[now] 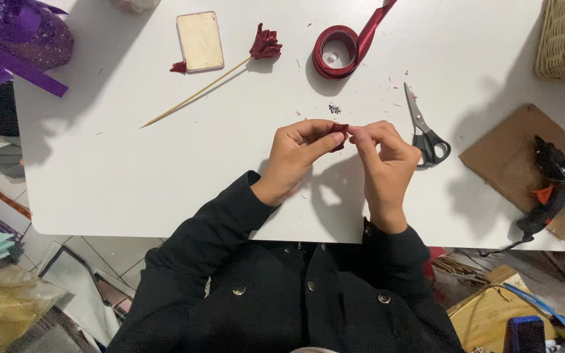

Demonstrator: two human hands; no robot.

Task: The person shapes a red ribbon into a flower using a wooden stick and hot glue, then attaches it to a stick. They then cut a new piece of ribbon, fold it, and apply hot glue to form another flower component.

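Your left hand (295,157) and right hand (384,157) pinch a small red ribbon piece (339,129) just above the worktop (165,170), fingers closed tight on it. Keep the fold crisp and edges aligned.

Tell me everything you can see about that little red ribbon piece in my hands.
The ribbon piece is a small scrap of dark red, satin-looking ribbon, folded or bunched. It is pinched between the fingertips of the left hand and the right hand, held just above the white table. Most of it is hidden by the fingers, so its exact fold cannot be told.
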